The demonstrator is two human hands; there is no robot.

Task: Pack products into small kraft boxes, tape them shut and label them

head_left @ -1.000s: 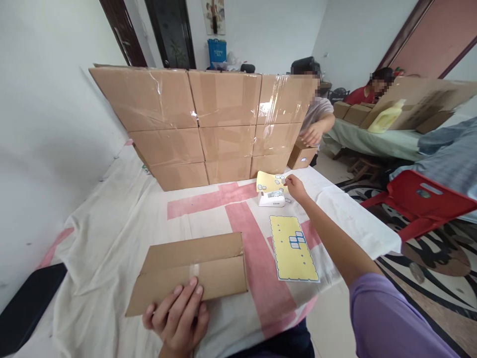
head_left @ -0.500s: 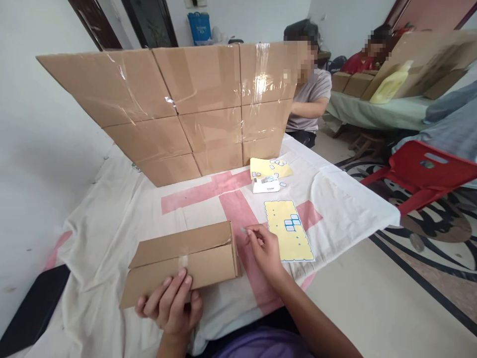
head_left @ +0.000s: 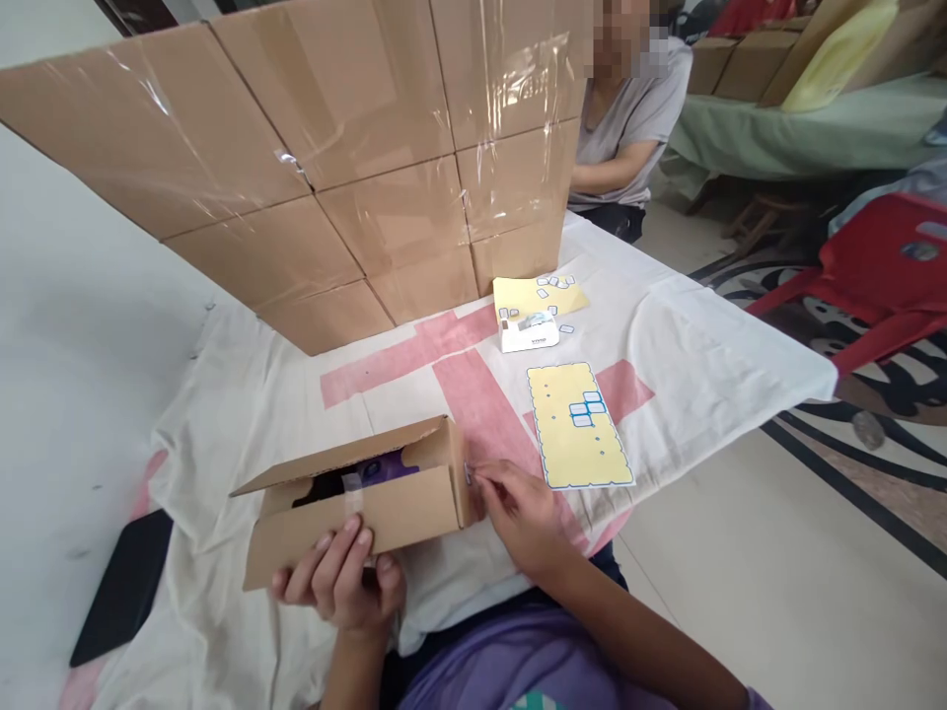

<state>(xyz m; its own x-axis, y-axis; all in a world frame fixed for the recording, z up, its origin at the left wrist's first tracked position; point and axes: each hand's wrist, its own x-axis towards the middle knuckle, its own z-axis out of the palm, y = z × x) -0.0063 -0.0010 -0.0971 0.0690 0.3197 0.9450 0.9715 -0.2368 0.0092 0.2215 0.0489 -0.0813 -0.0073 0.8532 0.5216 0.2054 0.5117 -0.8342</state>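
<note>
A flat brown cardboard box (head_left: 355, 493) lies near the table's front edge, its top flaps slightly parted so that something purple shows inside. My left hand (head_left: 336, 582) grips the box's near side, fingers curled over the front flap. My right hand (head_left: 518, 508) pinches a small white sticker (head_left: 469, 474) against the box's right end. A yellow sticker sheet (head_left: 577, 424) with a few blue-edged labels lies just right of the box.
A wall of taped cardboard boxes (head_left: 326, 168) stands across the far side. A white dispenser (head_left: 530, 333) and a second yellow sheet (head_left: 537, 296) lie before it. Another person (head_left: 625, 108) sits beyond. A black slab (head_left: 118, 587) lies at left, a red chair (head_left: 880, 286) at right.
My right hand came back from the far yellow sheet with a sticker and now holds it at the box's right end. The box's flaps have parted. The view tilted down.
</note>
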